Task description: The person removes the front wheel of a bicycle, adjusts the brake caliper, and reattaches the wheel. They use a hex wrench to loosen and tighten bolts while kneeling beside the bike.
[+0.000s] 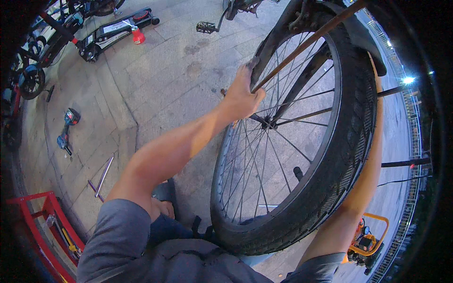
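A bicycle wheel [348,141] with a black, worn tyre and thin spokes stands upright and slightly tilted right before me, its lower part close to my lap. My left hand [244,93] grips the lower end of a black fork leg [269,53], left of the hub [268,122]. A rusty metal rod [311,40] runs from beside that hand up to the right, across the spokes. My right forearm [370,177] reaches up along the far side of the tyre; its hand is hidden behind the wheel and the black mudguard [368,49].
On the paving at left lie a cordless impact wrench [67,129] and hand wrenches [104,177]. A red metal tool rack [53,208] stands lower left. A folded scooter [113,33] and a red bottle [138,36] are farther off. A yellow-framed machine [371,244] sits lower right.
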The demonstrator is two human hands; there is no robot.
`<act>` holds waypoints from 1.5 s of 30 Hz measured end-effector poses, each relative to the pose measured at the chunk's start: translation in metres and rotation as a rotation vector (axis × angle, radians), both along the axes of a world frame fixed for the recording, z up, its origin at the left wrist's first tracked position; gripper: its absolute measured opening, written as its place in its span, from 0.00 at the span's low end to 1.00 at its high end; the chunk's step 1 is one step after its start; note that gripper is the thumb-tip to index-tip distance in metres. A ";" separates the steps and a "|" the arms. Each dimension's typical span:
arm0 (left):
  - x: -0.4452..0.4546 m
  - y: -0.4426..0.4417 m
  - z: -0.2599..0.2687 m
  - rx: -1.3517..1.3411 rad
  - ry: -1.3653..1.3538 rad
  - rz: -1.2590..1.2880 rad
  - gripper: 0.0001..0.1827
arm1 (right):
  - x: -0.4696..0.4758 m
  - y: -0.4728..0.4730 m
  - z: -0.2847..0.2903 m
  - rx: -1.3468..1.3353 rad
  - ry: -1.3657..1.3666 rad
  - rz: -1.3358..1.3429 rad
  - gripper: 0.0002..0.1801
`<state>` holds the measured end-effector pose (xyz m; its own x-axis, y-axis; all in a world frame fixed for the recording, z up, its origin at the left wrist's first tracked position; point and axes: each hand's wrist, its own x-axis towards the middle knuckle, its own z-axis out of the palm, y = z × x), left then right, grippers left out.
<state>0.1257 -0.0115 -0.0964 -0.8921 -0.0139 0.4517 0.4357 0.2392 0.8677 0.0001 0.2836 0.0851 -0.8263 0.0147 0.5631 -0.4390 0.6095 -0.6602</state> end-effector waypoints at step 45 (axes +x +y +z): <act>-0.200 -0.040 0.190 0.031 0.023 -0.971 0.21 | 0.035 -0.056 0.020 -0.191 -0.151 -0.074 0.27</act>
<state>-0.0740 -0.0511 0.0932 -0.5127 0.7115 0.4806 0.4480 -0.2559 0.8566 0.0351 0.2277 0.1056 -0.8937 0.1724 0.4143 -0.2856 0.4937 -0.8214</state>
